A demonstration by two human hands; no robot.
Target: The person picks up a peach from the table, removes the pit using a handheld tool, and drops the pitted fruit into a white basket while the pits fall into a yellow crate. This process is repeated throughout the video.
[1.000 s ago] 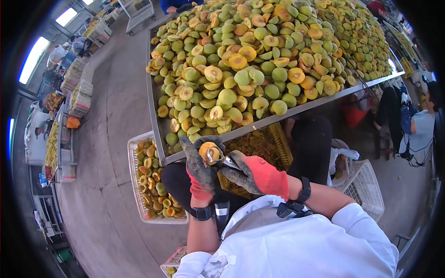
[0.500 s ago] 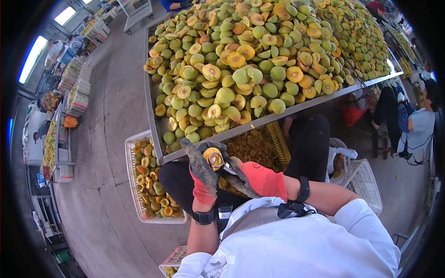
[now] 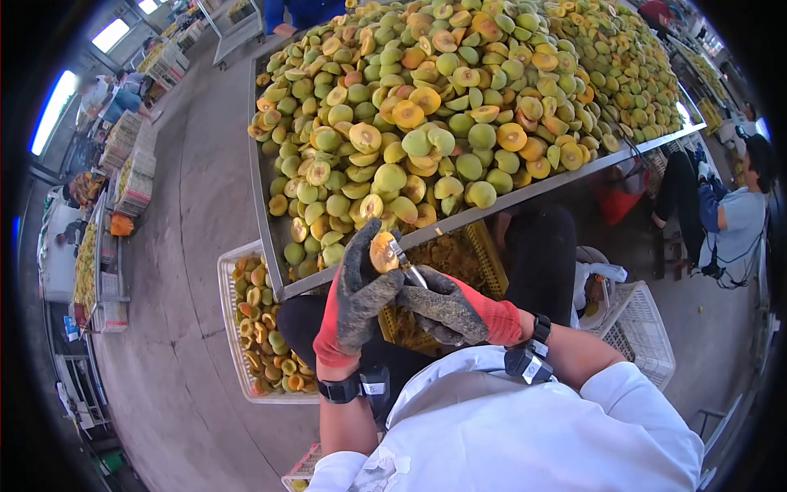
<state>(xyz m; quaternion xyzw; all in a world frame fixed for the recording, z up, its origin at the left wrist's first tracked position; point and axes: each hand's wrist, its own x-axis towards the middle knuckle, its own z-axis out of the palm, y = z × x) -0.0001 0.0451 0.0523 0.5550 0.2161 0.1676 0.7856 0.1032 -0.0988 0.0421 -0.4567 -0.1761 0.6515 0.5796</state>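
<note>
While the left hand [image 3: 352, 299] keeps its grip on a yellow fruit half [image 3: 383, 252], its wrist has rolled over: half a second ago the cut face lay turned up with the tool's metal loop across its middle, and now that face tips off to one side, and the whole half has risen toward the near edge of the table [image 3: 525, 195], close to the near-left corner. The metal tool [image 3: 415, 275] has moved as well; its head meets the half at the right rim rather than across the centre, with the handle running down into the right hand [image 3: 455, 307], whose fingers are wrapped round it. Both gloved hands are close together, each clamped on its own piece; whether the gloves touch, I can't tell from where I stand

To my eye, the shift means the tool is off the middle of the flesh for this moment, yet the piece is not finished with, since neither grip has loosened. A darker patch shows at the centre of the cut face, but hollow or stone, I can't make out. Beyond the hands, the heap of halves [image 3: 385, 135] reaches down to the table's near edge; a white crate [image 3: 283, 398] of halves stands beside its near-left corner, and a yellow crate [image 3: 485, 250] sits under that near edge
</note>
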